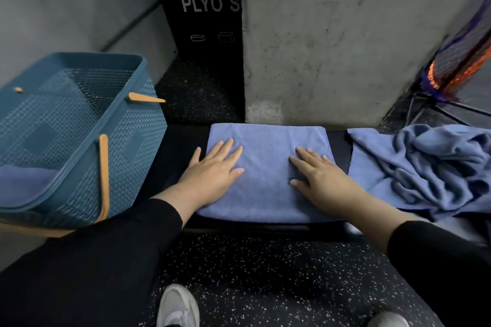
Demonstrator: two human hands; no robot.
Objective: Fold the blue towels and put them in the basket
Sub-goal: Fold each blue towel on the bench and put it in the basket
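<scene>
A folded blue towel lies flat on a dark bench in front of me. My left hand rests palm down on the towel's left part, fingers spread. My right hand presses flat on its right part, also with fingers apart. Neither hand grips anything. A crumpled heap of blue towels lies at the right end of the bench. The teal woven basket with tan handles stands at the left, and a folded blue towel shows inside it.
A grey concrete pillar rises right behind the bench. A black box lettered PLYO stands beside it. An orange and blue net on a metal stand is at the far right. Speckled black floor and my shoes are below.
</scene>
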